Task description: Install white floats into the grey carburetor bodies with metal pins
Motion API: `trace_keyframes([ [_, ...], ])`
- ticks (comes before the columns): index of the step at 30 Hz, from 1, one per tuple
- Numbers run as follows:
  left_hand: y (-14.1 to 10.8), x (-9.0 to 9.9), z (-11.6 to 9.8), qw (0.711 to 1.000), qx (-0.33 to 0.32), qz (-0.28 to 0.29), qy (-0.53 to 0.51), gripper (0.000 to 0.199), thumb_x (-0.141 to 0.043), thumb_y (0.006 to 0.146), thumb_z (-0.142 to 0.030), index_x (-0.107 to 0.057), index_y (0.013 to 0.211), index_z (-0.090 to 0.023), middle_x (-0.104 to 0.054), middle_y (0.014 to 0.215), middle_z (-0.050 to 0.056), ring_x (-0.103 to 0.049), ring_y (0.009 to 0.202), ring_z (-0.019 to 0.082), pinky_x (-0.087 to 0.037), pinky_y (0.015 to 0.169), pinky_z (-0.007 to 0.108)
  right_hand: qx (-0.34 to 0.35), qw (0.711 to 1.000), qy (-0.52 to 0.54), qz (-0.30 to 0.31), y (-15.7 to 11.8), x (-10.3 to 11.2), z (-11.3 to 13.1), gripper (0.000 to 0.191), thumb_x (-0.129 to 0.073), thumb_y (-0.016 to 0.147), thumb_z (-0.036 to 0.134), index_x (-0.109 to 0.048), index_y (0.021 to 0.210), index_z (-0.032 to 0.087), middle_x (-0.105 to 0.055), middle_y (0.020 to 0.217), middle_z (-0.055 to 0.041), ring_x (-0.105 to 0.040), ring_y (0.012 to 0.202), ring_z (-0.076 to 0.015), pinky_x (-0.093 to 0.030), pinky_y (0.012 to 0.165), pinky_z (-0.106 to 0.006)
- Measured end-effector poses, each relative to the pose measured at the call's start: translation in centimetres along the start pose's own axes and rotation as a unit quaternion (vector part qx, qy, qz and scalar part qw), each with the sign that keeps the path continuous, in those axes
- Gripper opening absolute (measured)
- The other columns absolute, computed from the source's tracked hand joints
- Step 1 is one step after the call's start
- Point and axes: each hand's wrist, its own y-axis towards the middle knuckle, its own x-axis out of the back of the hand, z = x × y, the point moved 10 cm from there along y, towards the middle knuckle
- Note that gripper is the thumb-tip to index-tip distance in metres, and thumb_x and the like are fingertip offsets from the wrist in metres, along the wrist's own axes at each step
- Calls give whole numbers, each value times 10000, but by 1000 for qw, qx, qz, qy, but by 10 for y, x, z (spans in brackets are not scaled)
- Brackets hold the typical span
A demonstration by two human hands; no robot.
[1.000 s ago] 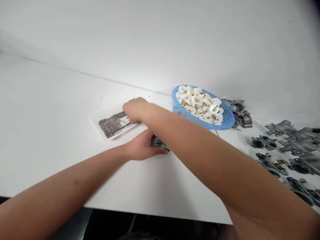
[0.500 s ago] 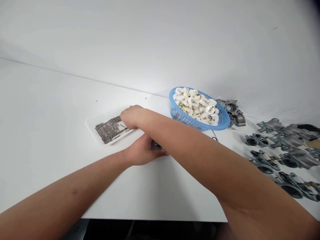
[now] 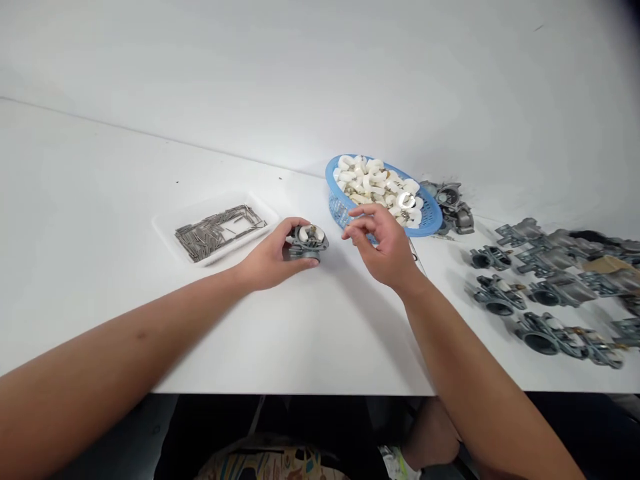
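Observation:
My left hand point(image 3: 275, 257) is wrapped around a small grey metal carburetor point(image 3: 306, 252) above the white table. White float pieces point(image 3: 311, 233) show in its open top, which faces up. My right hand point(image 3: 381, 245) is raised to the right of the carburetor, apart from it, in front of the blue basket. Its thumb and fingertips are drawn together; whatever they pinch is too small to make out. Left of my left hand lies a white tray point(image 3: 167, 233) of thin metal pins point(image 3: 205, 237).
A blue plastic basket point(image 3: 434, 213) full of white floats point(image 3: 373, 183) stands behind my right hand. More carburetors point(image 3: 545, 293) stand in rows at the right. Grey metal parts point(image 3: 453, 203) lie behind the basket. The table's front edge point(image 3: 300, 393) runs close to my body.
My right hand has left the pin tray and moved right, uncrossing from over my left arm. The carburetor in my left hand now shows clearly. The whole view has shifted slightly.

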Motion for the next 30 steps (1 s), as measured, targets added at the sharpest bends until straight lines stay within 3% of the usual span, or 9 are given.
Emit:
trace_keyframes([
  [4,3,2,3,1000,-3,-7,13,687,-813,793,-424,-448,1348,-251,-598,1227,83,-627,1013,216,-537,862,367,-9,999,2,-49,-20,-4,-21,109,-676,941,290,-705,998,202,-752,931,-20,-710,894,-184,-538,807,-308],
  [8,4,2,6,1000,-1,4,21,702,-808,797,-454,-432,1360,-266,-587,1231,80,-617,1000,207,-527,857,356,70,997,-33,-30,-19,-20,-4,108,-615,969,219,-723,980,211,-743,968,-15,-689,891,-169,-526,825,-308],
  [13,5,3,9,1000,-8,-3,30,689,-790,815,-472,-420,1364,-283,-561,1262,75,-614,998,192,-520,859,338,132,987,-68,-63,-22,-23,8,132,-592,973,204,-721,949,196,-640,940,-57,-599,906,-185,-481,832,-337],
  [16,6,3,7,999,-11,-12,34,694,-799,805,-469,-417,1352,-278,-562,1255,78,-619,980,190,-520,841,334,102,991,-44,-78,-23,-22,4,130,-587,981,217,-711,941,208,-631,831,-24,-573,811,-164,-463,764,-313],
  [21,7,6,4,998,-12,-34,55,668,-804,797,-466,-438,1320,-271,-576,1249,82,-628,950,190,-526,799,333,27,994,-4,-102,-26,-19,-10,147,-550,997,300,-650,959,198,-694,960,-37,-611,843,-164,-457,716,-305],
  [30,20,4,4,999,-36,-23,14,683,-834,757,-485,-473,1286,-246,-587,1220,89,-609,999,210,-513,859,372,-32,990,75,-119,-28,-18,-27,159,-563,987,318,-647,962,186,-713,987,-36,-651,926,-156,-487,786,-285],
])
